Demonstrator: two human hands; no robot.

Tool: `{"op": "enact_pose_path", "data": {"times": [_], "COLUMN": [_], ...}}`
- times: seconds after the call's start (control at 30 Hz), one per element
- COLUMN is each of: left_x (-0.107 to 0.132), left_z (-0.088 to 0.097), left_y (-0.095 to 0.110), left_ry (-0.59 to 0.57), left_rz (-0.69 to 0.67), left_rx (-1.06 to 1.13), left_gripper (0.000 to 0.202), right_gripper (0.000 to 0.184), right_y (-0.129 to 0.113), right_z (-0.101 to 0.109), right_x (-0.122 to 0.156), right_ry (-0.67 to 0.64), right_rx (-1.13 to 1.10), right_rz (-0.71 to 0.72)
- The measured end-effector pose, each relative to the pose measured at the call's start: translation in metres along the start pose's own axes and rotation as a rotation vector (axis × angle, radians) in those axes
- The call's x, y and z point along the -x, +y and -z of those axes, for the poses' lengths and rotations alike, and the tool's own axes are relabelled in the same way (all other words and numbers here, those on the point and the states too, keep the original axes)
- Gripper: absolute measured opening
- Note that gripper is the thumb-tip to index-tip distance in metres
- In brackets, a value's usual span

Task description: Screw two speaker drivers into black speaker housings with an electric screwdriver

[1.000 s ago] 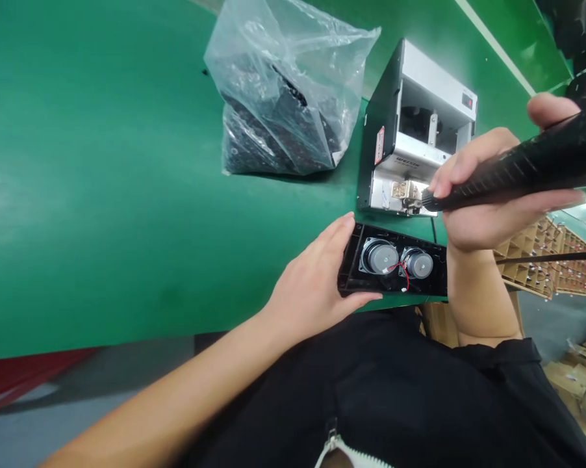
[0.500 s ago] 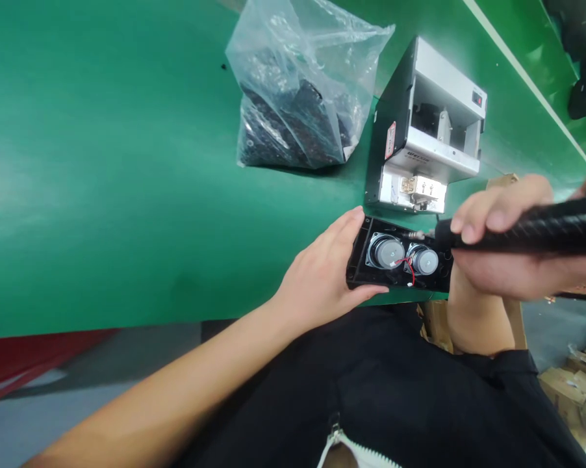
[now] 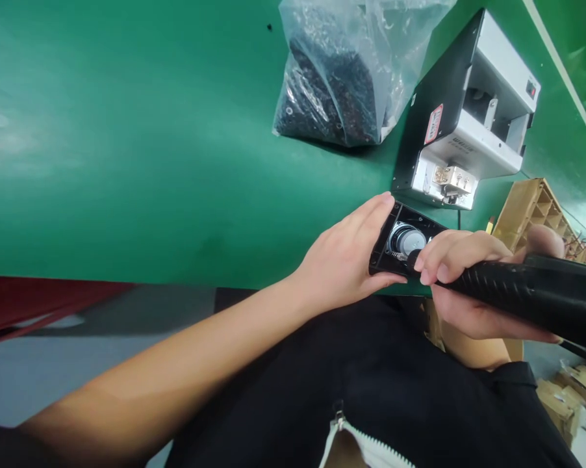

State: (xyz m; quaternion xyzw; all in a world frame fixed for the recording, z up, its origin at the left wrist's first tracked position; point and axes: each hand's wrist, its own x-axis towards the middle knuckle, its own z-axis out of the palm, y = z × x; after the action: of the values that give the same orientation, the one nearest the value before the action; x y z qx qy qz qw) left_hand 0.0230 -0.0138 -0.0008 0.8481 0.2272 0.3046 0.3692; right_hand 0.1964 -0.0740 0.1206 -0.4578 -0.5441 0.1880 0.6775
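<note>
Spkr housing (image 3: 407, 239) at front edge of workbench (image 3: 127, 162), elec. screwdriver (image 3: 527, 292) tip over it. Screw feeder (image 3: 461, 123) just behind housing, plastic bag of small parts (image 3: 334, 81) left of feeder, cardboard tray (image 3: 529, 214) to its right. Cardboard boxes (image 3: 560, 406) on floor, front right, below bench.

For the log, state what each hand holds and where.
Left hand holds a black speaker housing by its edges; right hand holds a black electric screwdriver around its barrel.

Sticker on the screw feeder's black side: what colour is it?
The sticker is red and white, shown best in the head view.
</note>
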Motion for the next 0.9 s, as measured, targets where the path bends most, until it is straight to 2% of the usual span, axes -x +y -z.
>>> {"op": "enact_pose_path", "data": {"times": [0.1,0.23,0.37,0.5,0.57,0.73,0.83,0.9], "left_x": [-0.001,-0.001,0.000,0.000,0.000,-0.001,-0.001,-0.001], "left_z": [-0.001,-0.004,-0.005,-0.005,-0.005,-0.005,-0.005,-0.005], "left_y": [0.002,0.003,0.001,0.000,0.000,0.001,0.002,0.002], "left_ry": [0.005,0.045,0.060,0.036,0.027,0.043,0.045,0.036], "left_rz": [0.008,-0.016,-0.023,-0.016,-0.012,-0.029,-0.028,-0.024], "left_rx": [0.007,0.025,0.044,0.062,0.061,0.059,0.069,0.078], "left_gripper": [0.142,0.135,0.131,0.135,0.136,0.129,0.128,0.129], "right_gripper": [0.064,0.063,0.068,0.076,0.076,0.071,0.085,0.088], "right_y": [0.002,0.005,0.017,0.029,0.029,0.016,0.012,0.016], "right_z": [0.002,0.001,-0.007,-0.007,-0.004,0.003,0.006,0.007], "right_x": [0.000,0.000,-0.001,-0.002,-0.001,0.005,0.006,0.005], "right_ry": [-0.024,-0.055,0.013,-0.036,-0.060,0.002,-0.054,-0.073], "right_rx": [0.077,0.049,-0.053,-0.077,-0.059,0.055,0.134,0.115], "right_rz": [0.027,0.016,0.141,0.202,0.170,0.093,-0.002,0.013]}}
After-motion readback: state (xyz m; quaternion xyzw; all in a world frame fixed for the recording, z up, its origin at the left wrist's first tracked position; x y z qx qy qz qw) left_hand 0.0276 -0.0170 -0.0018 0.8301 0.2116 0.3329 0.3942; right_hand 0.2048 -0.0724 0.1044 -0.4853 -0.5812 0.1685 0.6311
